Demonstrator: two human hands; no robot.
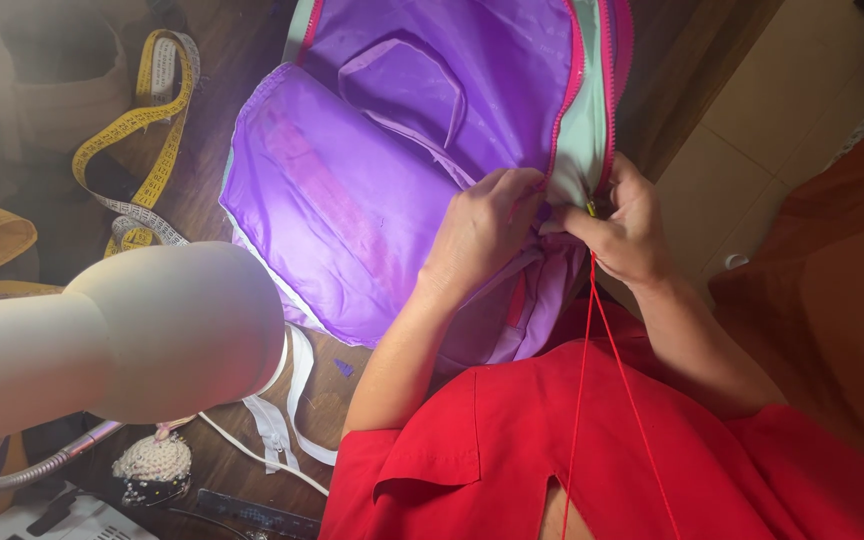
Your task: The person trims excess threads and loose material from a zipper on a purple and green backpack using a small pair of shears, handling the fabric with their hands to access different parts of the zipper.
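Observation:
A purple bag [352,200] with a shiny lining lies open on the wooden table, its pink zipper [570,90] running up the right side. My left hand [482,230] pinches the bag's fabric beside the zipper's lower end. My right hand [627,225] grips the same spot from the right, fingers closed near a small metal piece, perhaps a needle or zipper pull. A doubled red thread [592,360] runs from that spot down over my red garment.
A cream lamp head [152,330] on a flexible neck fills the lower left. A yellow measuring tape [142,130] curls at the upper left. A white zipper strip [287,410] and a crocheted pincushion [154,468] lie near the table's front. Tiled floor shows at the right.

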